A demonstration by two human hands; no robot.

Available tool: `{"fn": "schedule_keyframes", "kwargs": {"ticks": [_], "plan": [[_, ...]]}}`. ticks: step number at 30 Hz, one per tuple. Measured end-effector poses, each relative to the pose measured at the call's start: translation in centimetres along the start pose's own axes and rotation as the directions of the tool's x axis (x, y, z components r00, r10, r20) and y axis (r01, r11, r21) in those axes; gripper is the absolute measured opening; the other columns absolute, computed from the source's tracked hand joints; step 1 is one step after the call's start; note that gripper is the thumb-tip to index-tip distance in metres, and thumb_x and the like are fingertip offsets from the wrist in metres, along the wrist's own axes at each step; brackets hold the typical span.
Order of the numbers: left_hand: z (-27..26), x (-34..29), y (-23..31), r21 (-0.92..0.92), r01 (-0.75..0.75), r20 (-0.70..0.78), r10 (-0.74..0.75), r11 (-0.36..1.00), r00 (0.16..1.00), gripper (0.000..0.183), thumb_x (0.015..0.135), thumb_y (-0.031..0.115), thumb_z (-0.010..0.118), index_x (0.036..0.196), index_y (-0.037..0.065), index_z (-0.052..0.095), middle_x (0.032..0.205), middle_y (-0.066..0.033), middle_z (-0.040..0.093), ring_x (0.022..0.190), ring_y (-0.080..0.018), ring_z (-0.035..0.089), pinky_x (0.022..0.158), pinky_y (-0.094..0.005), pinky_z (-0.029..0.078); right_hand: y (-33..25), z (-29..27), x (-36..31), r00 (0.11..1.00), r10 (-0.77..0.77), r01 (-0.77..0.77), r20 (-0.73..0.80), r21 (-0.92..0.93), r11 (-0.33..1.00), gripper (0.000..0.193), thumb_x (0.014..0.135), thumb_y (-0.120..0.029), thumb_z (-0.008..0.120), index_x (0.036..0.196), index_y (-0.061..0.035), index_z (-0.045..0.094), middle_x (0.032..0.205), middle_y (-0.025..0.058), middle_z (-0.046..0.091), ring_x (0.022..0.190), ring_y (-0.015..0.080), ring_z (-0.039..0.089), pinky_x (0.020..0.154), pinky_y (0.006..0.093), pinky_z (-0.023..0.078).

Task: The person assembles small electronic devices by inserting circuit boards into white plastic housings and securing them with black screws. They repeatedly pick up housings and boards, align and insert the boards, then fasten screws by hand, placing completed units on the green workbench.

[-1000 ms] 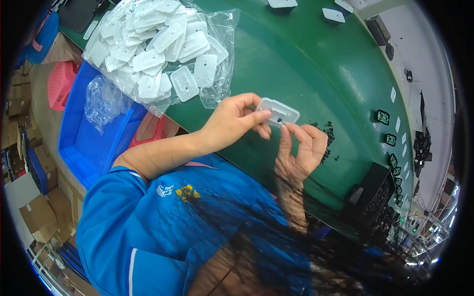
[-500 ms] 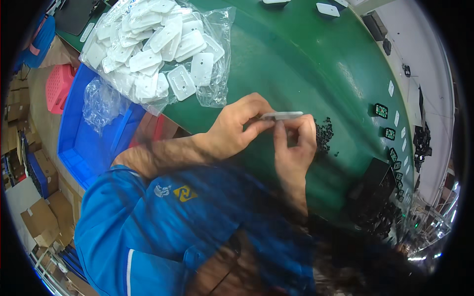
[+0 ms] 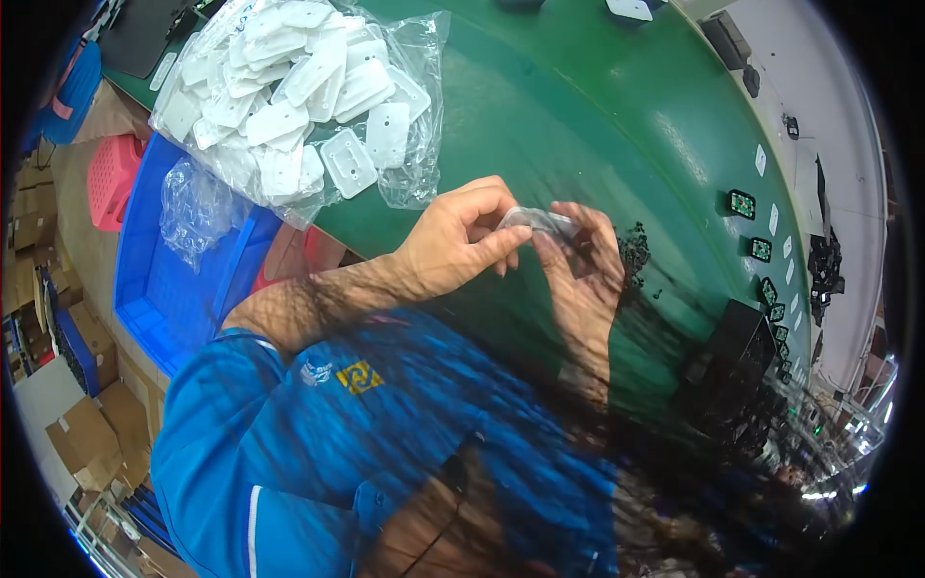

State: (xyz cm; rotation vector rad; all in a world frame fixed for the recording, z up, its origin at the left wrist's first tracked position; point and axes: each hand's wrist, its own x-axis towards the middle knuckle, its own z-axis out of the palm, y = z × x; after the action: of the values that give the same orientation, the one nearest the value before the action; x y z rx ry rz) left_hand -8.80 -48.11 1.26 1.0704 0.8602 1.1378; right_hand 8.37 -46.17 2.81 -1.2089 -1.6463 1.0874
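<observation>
Green and shiny, the surface bends across our view, with a pale floor past its right edge. Over it, the fingers of our left hand pinch the left end of a see-through white plastic cover, with the thumb on the side near us. So the cover is up in our hands, tilted, near the middle of our view. Our right hand is at its other end. Its thumb and fingers are a bit apart there, but we cannot tell if they grip it.

Just beside our right hand we see a heap of tiny black parts. Up on the left, lots of white covers lie in and on a clear plastic bag. Near the right edge, green circuit boards sit in black frames in a bent row. Nearer to us is a black box.

On our left we have a blue bin with crumpled clear plastic inside, and a pink stool stands behind it.
</observation>
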Motion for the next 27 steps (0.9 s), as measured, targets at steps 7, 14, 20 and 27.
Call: {"fn": "schedule_keyframes", "kwargs": {"ticks": [7, 14, 20, 27], "plan": [[-0.3, 0.6, 0.3, 0.059, 0.024, 0.086, -0.029, 0.998, 0.996, 0.015, 0.093, 0.004, 0.053, 0.104, -0.005, 0.055, 0.094, -0.0079, 0.052, 0.075, -0.0149, 0.063, 0.062, -0.0247, 0.052, -1.2, -1.3, 0.9, 0.973, 0.218, -0.219, 0.079, -0.002, 0.976, 0.018, 0.08, -0.011, 0.073, 0.09, -0.0024, 0.06, 0.075, -0.0021, 0.058, 0.061, 0.0035, 0.044, 0.054, 0.0184, 0.034], [-0.6, 3.3, -0.5, -0.078, 0.102, 0.0, -0.102, 0.992, 0.995, 0.021, 0.095, 0.0, 0.044, 0.114, -0.005, 0.047, 0.086, -0.0127, 0.06, 0.073, -0.0179, 0.065, 0.063, -0.0258, 0.054, 2.3, -2.3, 1.8, 0.936, 0.32, -0.35, 0.145, 0.307, 0.885, 0.024, 0.08, -0.011, 0.072, 0.097, -0.0008, 0.058, 0.085, 0.0011, 0.06, 0.073, 0.0064, 0.054, 0.064, 0.0198, 0.042], [-3.6, 8.7, 0.2, 0.52, 0.132, -0.193, -0.034, 0.844, 0.981, 0.006, 0.09, -0.002, 0.049, 0.095, 0.0, 0.054, 0.078, -0.0127, 0.06, 0.065, -0.0192, 0.062, 0.056, -0.0316, 0.049, 6.2, -12.7, 9.2, 0.933, -0.321, 0.152, -0.163, -0.629, 0.762, 0.023, 0.081, -0.006, 0.061, 0.105, -0.0053, 0.06, 0.099, 0.0108, 0.06, 0.091, 0.0271, 0.055, 0.082, 0.0354, 0.045], [-3.6, 11.7, -0.3, 0.918, -0.098, 0.032, 0.174, 0.384, 0.984, 0.006, 0.083, 0.002, 0.058, 0.089, 0.003, 0.058, 0.087, -0.0113, 0.052, 0.075, -0.0293, 0.057, 0.067, -0.0383, 0.046, 15.7, -29.3, 15.0, 0.983, -0.13, -0.087, -0.133, -0.947, 0.308, 0.047, 0.075, -0.001, 0.058, 0.122, -0.0068, 0.053, 0.126, 0.0144, 0.051, 0.118, 0.0339, 0.046, 0.096, 0.042, 0.04]]}}
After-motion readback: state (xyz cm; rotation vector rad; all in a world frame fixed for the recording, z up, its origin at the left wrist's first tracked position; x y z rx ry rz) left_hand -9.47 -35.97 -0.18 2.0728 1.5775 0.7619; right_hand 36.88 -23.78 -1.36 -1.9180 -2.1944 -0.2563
